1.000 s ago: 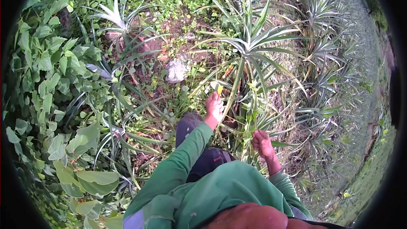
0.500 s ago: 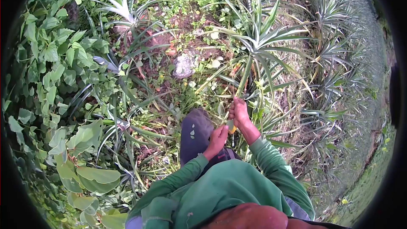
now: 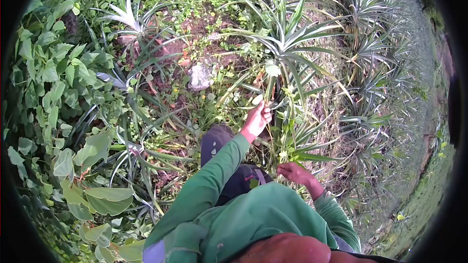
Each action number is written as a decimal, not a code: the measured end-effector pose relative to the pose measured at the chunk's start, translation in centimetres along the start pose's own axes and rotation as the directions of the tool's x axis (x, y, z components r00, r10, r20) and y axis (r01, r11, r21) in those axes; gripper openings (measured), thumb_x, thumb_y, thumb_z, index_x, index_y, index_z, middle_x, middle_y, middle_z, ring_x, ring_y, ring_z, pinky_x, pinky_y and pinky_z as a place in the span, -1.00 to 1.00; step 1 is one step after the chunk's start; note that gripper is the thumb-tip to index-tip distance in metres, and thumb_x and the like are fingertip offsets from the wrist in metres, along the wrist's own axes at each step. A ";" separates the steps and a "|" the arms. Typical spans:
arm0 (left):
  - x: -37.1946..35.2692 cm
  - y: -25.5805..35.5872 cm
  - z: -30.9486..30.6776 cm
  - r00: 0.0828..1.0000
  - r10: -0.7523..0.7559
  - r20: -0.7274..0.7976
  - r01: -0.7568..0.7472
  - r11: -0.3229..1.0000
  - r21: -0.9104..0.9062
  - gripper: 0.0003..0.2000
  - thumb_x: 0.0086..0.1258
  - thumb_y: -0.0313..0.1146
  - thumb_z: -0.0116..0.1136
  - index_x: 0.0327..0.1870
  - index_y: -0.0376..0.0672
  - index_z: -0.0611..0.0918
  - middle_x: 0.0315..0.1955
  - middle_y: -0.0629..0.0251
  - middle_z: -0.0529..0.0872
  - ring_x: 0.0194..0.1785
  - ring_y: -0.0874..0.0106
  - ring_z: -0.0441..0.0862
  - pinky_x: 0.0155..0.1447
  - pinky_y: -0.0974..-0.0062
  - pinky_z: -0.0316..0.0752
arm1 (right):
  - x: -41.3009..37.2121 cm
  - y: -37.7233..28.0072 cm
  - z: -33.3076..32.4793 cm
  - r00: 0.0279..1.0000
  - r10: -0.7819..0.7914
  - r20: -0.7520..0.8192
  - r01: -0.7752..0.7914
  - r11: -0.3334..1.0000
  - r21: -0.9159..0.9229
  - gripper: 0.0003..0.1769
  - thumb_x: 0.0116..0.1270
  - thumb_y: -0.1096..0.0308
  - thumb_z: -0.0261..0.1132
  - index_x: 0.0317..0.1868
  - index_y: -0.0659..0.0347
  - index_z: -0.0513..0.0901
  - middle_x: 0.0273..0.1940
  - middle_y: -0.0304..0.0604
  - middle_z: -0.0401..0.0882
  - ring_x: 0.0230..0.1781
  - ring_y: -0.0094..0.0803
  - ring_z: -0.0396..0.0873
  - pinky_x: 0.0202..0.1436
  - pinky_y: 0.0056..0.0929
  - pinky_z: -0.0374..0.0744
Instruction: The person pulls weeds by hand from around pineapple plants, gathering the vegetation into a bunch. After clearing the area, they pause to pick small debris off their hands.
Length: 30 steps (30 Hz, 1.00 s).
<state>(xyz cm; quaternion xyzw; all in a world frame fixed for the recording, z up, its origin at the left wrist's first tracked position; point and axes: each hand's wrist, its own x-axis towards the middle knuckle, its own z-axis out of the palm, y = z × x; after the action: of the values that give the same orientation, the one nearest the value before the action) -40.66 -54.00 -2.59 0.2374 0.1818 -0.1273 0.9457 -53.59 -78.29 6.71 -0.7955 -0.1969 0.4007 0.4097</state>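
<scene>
In front of me stands a pineapple plant (image 3: 282, 51) with long, narrow, pointed leaves. My left hand (image 3: 258, 118) reaches forward to its lower leaves, fingers curled in around a thin stem of a climbing weed; a pale leaf shows at the fingertips. Lower and to the right, my right hand (image 3: 295, 171) is closed in a fist near my lap. A leafy green vine (image 3: 288, 129) runs down beside the plant to this fist, which appears to grip its end. The fingers partly hide what they hold.
A pale rock (image 3: 200, 77) lies on the weedy ground ahead. More pineapple plants grow at the left (image 3: 127, 19) and in rows at the right (image 3: 368, 44). Dense broad-leaved weeds (image 3: 53, 68) crowd the left side. My knee (image 3: 214, 143) is close to my left forearm.
My hands, close together before, have moved apart. The left has gone forward to the plant's lower leaves; the right has drawn back and down toward my body. The view has shifted slightly.
</scene>
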 end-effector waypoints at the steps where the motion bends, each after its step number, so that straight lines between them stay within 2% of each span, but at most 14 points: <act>1: 0.9 0.0 -1.2 0.996 0.034 0.078 -0.034 0.999 0.002 -0.68 0.65 -0.03 0.11 0.02 -0.14 0.59 -0.49 0.58 0.44 -0.49 0.67 0.37 -0.45 0.66 0.29 | 0.4 1.2 -1.1 0.996 0.086 0.027 -0.088 0.992 0.090 -0.66 0.62 0.10 0.19 -0.19 0.19 0.67 -0.53 -0.33 0.43 -0.52 -0.55 0.35 -0.41 -0.43 0.40; 3: -1.3 0.6 -0.3 0.981 0.163 -0.108 -0.159 0.986 0.047 -0.71 0.70 -0.11 0.04 0.01 -0.18 0.58 -0.59 0.63 0.24 -0.61 0.67 0.13 -0.54 0.64 0.08 | 1.8 2.8 -3.0 0.950 0.302 -0.082 -0.175 0.730 0.661 -0.73 0.63 0.13 0.18 -0.24 0.10 0.53 -0.58 -0.48 0.32 -0.67 -0.69 0.17 -0.69 -0.59 0.15; 4: -2.8 0.8 -0.5 0.978 0.185 -0.099 -0.178 0.981 0.075 -0.72 0.71 -0.12 0.03 0.00 -0.18 0.58 -0.59 0.63 0.24 -0.61 0.68 0.14 -0.54 0.63 0.08 | 3.4 3.4 -3.6 0.928 0.306 -0.213 0.006 0.557 0.830 -0.75 0.64 0.21 0.14 -0.29 0.04 0.45 -0.60 -0.55 0.20 -0.73 -0.69 0.05 -0.74 -0.58 0.06; 5: -4.5 0.5 -0.6 0.975 0.205 -0.092 -0.196 0.976 0.099 -0.73 0.72 -0.13 0.01 -0.01 -0.17 0.57 -0.59 0.64 0.25 -0.61 0.68 0.14 -0.53 0.63 0.08 | 5.1 3.9 -4.3 0.824 0.481 -0.299 0.042 0.473 0.880 -0.75 0.65 0.26 0.10 -0.31 0.03 0.44 -0.62 -0.56 0.12 -0.73 -0.68 0.02 -0.73 -0.58 0.01; 10: -12.1 -4.4 -1.8 0.984 0.165 -0.065 -0.100 0.818 0.566 -0.80 0.73 -0.24 -0.02 -0.06 -0.15 0.57 -0.56 0.65 0.25 -0.55 0.73 0.14 -0.48 0.62 0.04 | 16.0 0.4 -2.1 0.883 0.431 -0.186 0.105 0.206 0.973 -0.70 0.65 0.06 0.13 -0.05 0.15 0.50 -0.50 -0.36 0.35 -0.60 -0.50 0.25 -0.56 -0.47 0.25; 11: -11.9 -6.6 -4.3 0.939 0.325 0.113 -0.293 0.581 0.759 -0.83 0.70 -0.30 0.03 -0.05 -0.21 0.57 -0.54 0.59 0.39 -0.52 0.70 0.23 -0.47 0.60 0.12 | 18.1 -0.4 -1.0 0.876 0.453 -0.167 0.033 0.289 0.957 -0.66 0.63 0.03 0.17 -0.02 0.17 0.51 -0.49 -0.34 0.42 -0.60 -0.49 0.31 -0.54 -0.48 0.29; 17: -15.0 -6.7 -6.6 0.976 0.158 0.153 -0.217 0.578 0.786 -0.84 0.63 -0.41 0.13 0.07 -0.29 0.64 -0.22 0.36 0.73 -0.25 0.60 0.60 -0.18 0.59 0.53 | 17.8 -1.8 -0.9 0.960 0.186 -0.210 0.081 0.532 0.843 -0.67 0.65 0.06 0.14 -0.05 0.19 0.57 -0.48 -0.31 0.55 -0.57 -0.51 0.45 -0.48 -0.47 0.40; 19: -14.9 -5.8 -5.8 0.921 0.334 0.201 -0.344 0.455 0.822 -0.82 0.58 -0.41 0.21 0.08 -0.26 0.69 -0.04 0.33 0.75 -0.02 0.53 0.69 0.04 0.53 0.62 | 15.1 -1.0 -1.7 0.879 0.038 -0.475 0.083 0.969 0.233 -0.61 0.65 0.09 0.12 -0.19 0.27 0.61 -0.54 -0.18 0.53 -0.56 -0.40 0.48 -0.45 -0.35 0.44; 20: -15.1 -4.9 -5.0 0.953 0.278 0.123 -0.234 0.412 0.881 -0.79 0.50 -0.38 0.32 0.07 -0.23 0.70 0.12 0.31 0.75 0.06 0.49 0.71 0.13 0.46 0.63 | 13.0 -0.6 -1.8 0.805 -0.162 -0.571 0.155 0.986 -0.061 -0.56 0.64 0.13 0.10 -0.29 0.34 0.60 -0.52 0.02 0.56 -0.52 -0.16 0.54 -0.35 -0.16 0.48; 21: -14.6 -4.3 -4.6 0.953 0.273 0.127 -0.236 0.411 0.881 -0.79 0.50 -0.38 0.32 0.07 -0.23 0.70 0.12 0.31 0.75 0.06 0.49 0.71 0.13 0.46 0.63 | 11.2 1.0 -2.0 0.863 -0.098 -0.495 0.029 0.989 -0.144 -0.56 0.64 0.08 0.05 -0.20 0.32 0.59 -0.36 0.19 0.68 -0.28 0.22 0.65 -0.16 0.06 0.56; 26: -12.6 -4.5 -3.6 0.969 0.203 0.142 -0.199 0.301 0.932 -0.59 0.43 -0.27 0.42 0.24 -0.18 0.65 0.04 0.28 0.79 -0.05 0.47 0.74 0.05 0.43 0.63 | 0.4 11.4 1.2 0.889 0.082 -0.451 -0.198 0.956 -0.217 -0.65 0.61 0.21 0.12 -0.25 0.34 0.59 -0.35 0.19 0.66 -0.29 0.19 0.63 -0.19 0.00 0.54; 27: -12.4 -4.4 -3.2 0.978 0.165 0.131 -0.169 0.244 0.955 -0.54 0.41 -0.24 0.43 0.27 -0.19 0.63 0.00 0.25 0.79 -0.12 0.45 0.76 -0.03 0.43 0.63 | -2.3 13.8 2.9 0.869 -0.063 -0.491 -0.116 0.938 -0.325 -0.69 0.59 0.23 0.14 -0.24 0.31 0.60 -0.35 0.20 0.65 -0.29 0.19 0.64 -0.20 0.03 0.54; 28: -12.3 -4.9 -3.2 0.948 0.218 0.231 -0.275 0.198 0.941 -0.40 0.39 -0.23 0.46 0.41 -0.17 0.51 -0.01 0.21 0.76 -0.09 0.46 0.74 -0.04 0.43 0.66 | -5.2 13.9 3.9 0.884 0.137 -0.447 -0.217 0.967 -0.132 -0.68 0.62 0.17 0.09 -0.17 0.26 0.59 -0.38 0.26 0.63 -0.28 0.31 0.61 -0.19 0.21 0.51; 30: -11.6 -6.7 -4.0 0.960 0.144 0.240 -0.274 0.308 0.911 -0.34 0.38 -0.22 0.47 0.46 -0.16 0.45 -0.02 0.20 0.75 -0.07 0.44 0.74 -0.03 0.43 0.68 | -11.1 18.5 8.7 0.841 0.182 -0.509 -0.319 0.927 -0.197 -0.70 0.61 0.18 0.10 -0.19 0.24 0.56 -0.42 0.24 0.64 -0.37 0.32 0.60 -0.26 0.22 0.52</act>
<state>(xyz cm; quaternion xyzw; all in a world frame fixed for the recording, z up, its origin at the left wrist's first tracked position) -54.46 -55.97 -3.92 0.7504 -0.0106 -0.0983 0.6535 -67.50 -91.97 -5.97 -0.9377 -0.0355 0.2093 0.2750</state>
